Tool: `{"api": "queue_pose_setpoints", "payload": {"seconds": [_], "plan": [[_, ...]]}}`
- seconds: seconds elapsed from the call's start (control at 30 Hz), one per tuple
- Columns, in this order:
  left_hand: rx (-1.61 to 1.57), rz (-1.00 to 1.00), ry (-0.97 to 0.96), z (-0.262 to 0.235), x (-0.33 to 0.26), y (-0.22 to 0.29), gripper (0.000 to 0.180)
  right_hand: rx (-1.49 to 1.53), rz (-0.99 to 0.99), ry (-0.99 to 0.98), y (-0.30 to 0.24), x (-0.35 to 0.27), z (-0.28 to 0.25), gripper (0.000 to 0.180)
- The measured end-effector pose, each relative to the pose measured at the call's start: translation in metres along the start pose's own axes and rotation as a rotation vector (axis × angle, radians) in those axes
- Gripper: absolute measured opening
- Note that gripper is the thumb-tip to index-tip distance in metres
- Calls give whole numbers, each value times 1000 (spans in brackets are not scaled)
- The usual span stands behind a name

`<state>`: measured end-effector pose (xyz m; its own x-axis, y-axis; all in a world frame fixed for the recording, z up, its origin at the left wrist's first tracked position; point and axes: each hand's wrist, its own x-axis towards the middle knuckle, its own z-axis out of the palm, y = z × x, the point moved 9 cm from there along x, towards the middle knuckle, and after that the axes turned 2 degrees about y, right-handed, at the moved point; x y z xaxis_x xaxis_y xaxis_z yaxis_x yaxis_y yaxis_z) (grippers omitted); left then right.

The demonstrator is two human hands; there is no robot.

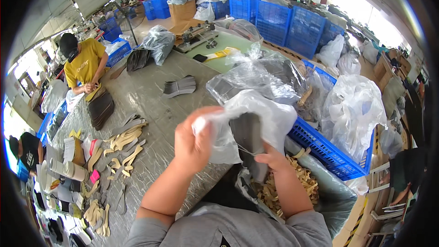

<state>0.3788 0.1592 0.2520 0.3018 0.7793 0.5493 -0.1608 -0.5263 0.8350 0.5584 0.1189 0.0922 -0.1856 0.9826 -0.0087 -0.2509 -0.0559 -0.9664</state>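
Observation:
My left hand (194, 139), slightly blurred, is closed on the rim of a white translucent plastic bag (224, 142). A bundle of dark grey flat pieces (246, 130) shows in the bag's mouth, with a thin pale band or string across its lower part. My right hand (274, 158) closes around the bundle's lower right side, thumb by the band; its other fingers are partly hidden. Just beyond lies a clear plastic bag (260, 75) of dark pieces. On the table's far part sits a small stack of grey curved pieces (179, 86).
Loose beige and grey strips (123, 137) cover the left of the grey table (155, 119). A blue crate (324, 148) with plastic bags stands right. Below my right arm, a lined container holds beige scraps (299, 183). A co-worker in a yellow shirt (84, 59) handles pieces at far left.

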Motion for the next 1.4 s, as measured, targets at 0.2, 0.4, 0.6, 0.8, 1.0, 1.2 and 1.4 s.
{"api": "queue_pose_setpoints", "payload": {"seconds": [0.2,0.4,0.6,0.8,1.0,1.2,1.4], "plan": [[447,53,-640,56,-77,20,44,548,-47,74,26,32,8,58],[499,-299,-609,-10,-108,-18,43,952,-226,-18,-48,26,78,41],[-113,4,43,-106,-120,17,24,1062,-109,-213,-15,52,111,55],[137,29,280,-118,-137,-26,64,1023,-167,-197,-55,51,204,58],[-477,-260,453,-149,-137,-55,40,525,-235,-43,-17,86,136,55],[217,3,-228,-72,-123,48,34,467,-269,7,-9,74,149,54],[-394,-129,-488,-1,-120,58,57,388,-276,-32,-15,70,162,53]]}}
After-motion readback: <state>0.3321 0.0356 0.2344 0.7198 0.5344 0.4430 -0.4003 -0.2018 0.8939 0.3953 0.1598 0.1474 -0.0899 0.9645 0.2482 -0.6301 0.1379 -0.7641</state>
